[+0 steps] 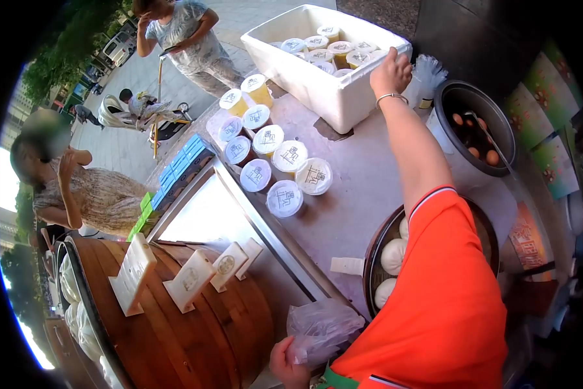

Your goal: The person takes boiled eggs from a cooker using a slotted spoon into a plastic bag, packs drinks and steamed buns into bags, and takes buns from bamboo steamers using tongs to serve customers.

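My right hand (391,72) reaches out to the near right corner of a white foam box (337,97), its fingers apart and nothing seen in them. Inside the box stand several sealed cups (340,47). Low in the view, my left hand (289,364) is closed on a thin clear plastic bag (322,329). Several lidded drink cups (290,155) stand in rows on the table left of the box. Beneath my right arm, a round steamer (373,249) holds white buns (393,257), partly hidden by the orange sleeve.
A large wooden steamer (174,337) fills the lower left, with white card stands on it. At the right is a deep pot (442,123) with eggs in dark liquid. Blue and green boxes (181,165) line the table's edge. Two people stand beyond it, near a stroller.
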